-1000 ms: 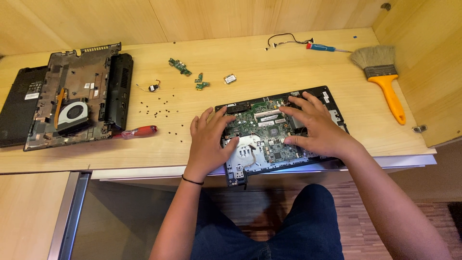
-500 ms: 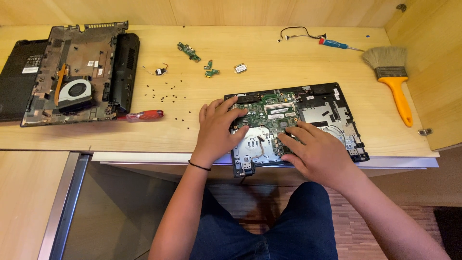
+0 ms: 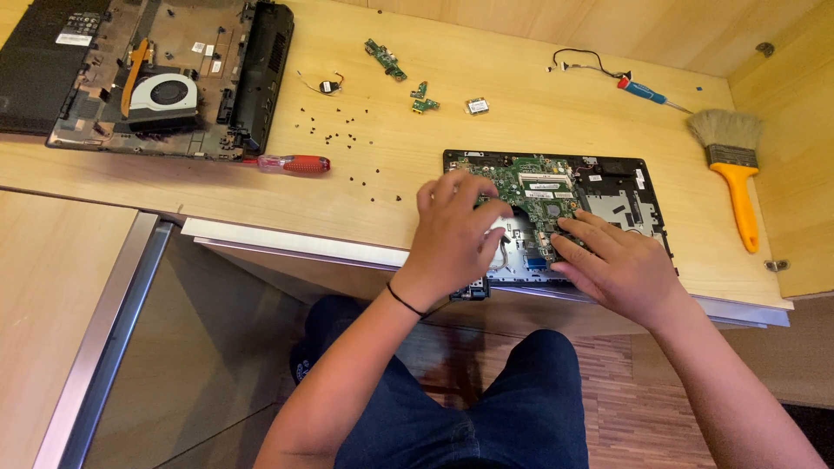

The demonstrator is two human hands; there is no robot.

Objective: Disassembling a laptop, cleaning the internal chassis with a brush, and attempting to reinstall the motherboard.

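Where the wooden table [image 3: 539,95] meets its near edge, an opened laptop base [image 3: 618,187] lies flat with its green circuit board [image 3: 530,187] exposed. The left hand [image 3: 452,234] rests spread on the board's left part, fingers curled down onto it; the right hand [image 3: 617,265] presses flat on the lower right part, fingertips touching the board. The hands are apart, and whether either pinches a part is hard to tell. Small black screws [image 3: 347,143] lie scattered to the left, near a red-handled screwdriver [image 3: 291,163]. Farther left sits another stripped laptop shell [image 3: 165,78] with a fan. Behind lie small green boards [image 3: 423,98], a blue-handled screwdriver [image 3: 647,92], and an orange-handled brush [image 3: 734,165] to the right.
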